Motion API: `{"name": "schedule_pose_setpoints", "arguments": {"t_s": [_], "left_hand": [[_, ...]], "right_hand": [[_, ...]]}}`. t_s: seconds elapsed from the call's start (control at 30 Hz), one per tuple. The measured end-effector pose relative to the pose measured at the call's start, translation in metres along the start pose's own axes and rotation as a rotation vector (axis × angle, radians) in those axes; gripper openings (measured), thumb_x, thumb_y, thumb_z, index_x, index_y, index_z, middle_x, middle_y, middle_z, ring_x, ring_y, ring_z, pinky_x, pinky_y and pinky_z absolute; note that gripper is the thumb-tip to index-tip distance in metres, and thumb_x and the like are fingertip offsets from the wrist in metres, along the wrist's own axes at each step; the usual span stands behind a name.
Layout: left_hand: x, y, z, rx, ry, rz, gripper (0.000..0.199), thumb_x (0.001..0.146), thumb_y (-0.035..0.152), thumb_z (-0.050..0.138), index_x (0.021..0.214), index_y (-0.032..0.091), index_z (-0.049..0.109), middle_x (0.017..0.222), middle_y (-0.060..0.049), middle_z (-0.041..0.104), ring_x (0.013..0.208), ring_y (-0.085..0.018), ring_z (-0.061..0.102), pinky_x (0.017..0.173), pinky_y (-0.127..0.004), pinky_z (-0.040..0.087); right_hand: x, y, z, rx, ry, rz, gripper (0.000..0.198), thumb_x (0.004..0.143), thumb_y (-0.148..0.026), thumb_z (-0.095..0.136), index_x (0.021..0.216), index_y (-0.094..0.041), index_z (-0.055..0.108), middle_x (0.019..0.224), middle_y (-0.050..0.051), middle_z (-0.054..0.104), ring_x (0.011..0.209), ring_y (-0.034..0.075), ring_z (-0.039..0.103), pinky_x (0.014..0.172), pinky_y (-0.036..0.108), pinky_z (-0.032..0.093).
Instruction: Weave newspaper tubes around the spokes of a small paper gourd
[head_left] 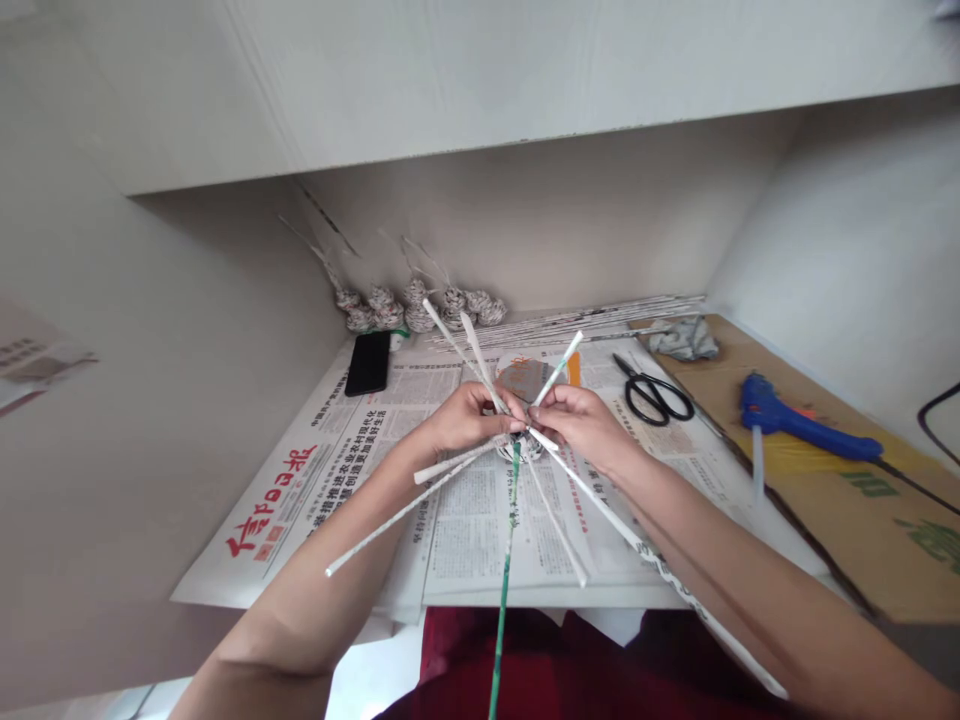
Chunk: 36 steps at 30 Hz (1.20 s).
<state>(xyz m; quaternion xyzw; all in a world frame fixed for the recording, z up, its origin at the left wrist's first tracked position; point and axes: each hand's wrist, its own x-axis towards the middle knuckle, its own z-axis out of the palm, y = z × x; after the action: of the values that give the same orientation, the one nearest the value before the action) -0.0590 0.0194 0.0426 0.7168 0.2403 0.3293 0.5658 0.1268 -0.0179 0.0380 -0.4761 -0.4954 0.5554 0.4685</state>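
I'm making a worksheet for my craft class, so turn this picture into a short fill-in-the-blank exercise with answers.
1. The left hand and right hand hold paper tubes above printed sheets of ____.
2. The strand running down between the forearms is mostly coloured ____.
3. The glue gun, lying on the cardboard, has a body coloured ____.
4. In this view, the scissors lie to the ____ of the phone.

Missing words: newspaper; green; blue; right.

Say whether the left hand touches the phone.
Apart: the head view shows newspaper visible between the left hand and the phone.
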Motion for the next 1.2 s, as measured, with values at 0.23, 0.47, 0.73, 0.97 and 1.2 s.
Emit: {"name": "schedule_pose_setpoints", "arguments": {"t_s": [0.23, 0.47, 0.73, 0.97, 1.2], "left_hand": [[0.000, 0.003, -0.001, 0.114, 0.001, 0.049, 0.015, 0.069, 0.023, 0.078, 0.075, 0.011, 0.072, 0.073, -0.005, 0.069, 0.067, -0.011, 0.063, 0.067, -0.024, 0.051], [-0.001, 0.005, 0.000, 0.133, 0.029, -0.021, 0.012, 0.069, 0.021, 0.077, 0.073, 0.011, 0.070, 0.072, -0.004, 0.069, 0.067, -0.010, 0.061, 0.067, -0.024, 0.051], [-0.001, -0.001, -0.001, -0.031, 0.027, -0.151, 0.019, 0.063, 0.019, 0.080, 0.072, 0.010, 0.066, 0.070, -0.003, 0.066, 0.066, -0.010, 0.061, 0.064, -0.023, 0.049], [-0.001, 0.004, 0.001, 0.022, 0.055, -0.210, 0.036, 0.061, 0.020, 0.081, 0.091, 0.011, 0.064, 0.073, -0.001, 0.066, 0.065, -0.010, 0.060, 0.065, -0.023, 0.048], [-0.003, 0.004, 0.002, 0.261, 0.037, -0.147, 0.023, 0.067, 0.027, 0.076, 0.078, 0.010, 0.065, 0.068, -0.001, 0.064, 0.064, -0.010, 0.056, 0.062, -0.022, 0.045]], "right_hand": [[0.001, -0.002, 0.001, -0.005, 0.013, 0.025, 0.021, 0.062, -0.029, 0.073, 0.064, -0.018, 0.055, 0.054, -0.003, 0.060, 0.047, 0.008, 0.051, 0.048, 0.023, 0.039], [-0.001, -0.003, 0.002, 0.003, -0.018, 0.023, 0.024, 0.060, -0.031, 0.075, 0.066, -0.018, 0.055, 0.053, -0.004, 0.059, 0.047, 0.009, 0.051, 0.047, 0.024, 0.038], [-0.004, -0.004, 0.001, -0.018, -0.044, -0.049, 0.026, 0.064, -0.036, 0.076, 0.071, -0.018, 0.057, 0.062, -0.002, 0.064, 0.053, 0.012, 0.057, 0.054, 0.026, 0.046], [-0.009, 0.001, 0.002, -0.260, 0.029, -0.268, 0.016, 0.074, -0.032, 0.069, 0.075, -0.018, 0.061, 0.069, 0.002, 0.067, 0.057, 0.013, 0.061, 0.053, 0.026, 0.046], [-0.011, -0.003, 0.006, -0.314, 0.078, -0.310, 0.012, 0.073, -0.029, 0.069, 0.073, -0.017, 0.064, 0.064, 0.001, 0.066, 0.054, 0.012, 0.058, 0.049, 0.023, 0.043]]}}
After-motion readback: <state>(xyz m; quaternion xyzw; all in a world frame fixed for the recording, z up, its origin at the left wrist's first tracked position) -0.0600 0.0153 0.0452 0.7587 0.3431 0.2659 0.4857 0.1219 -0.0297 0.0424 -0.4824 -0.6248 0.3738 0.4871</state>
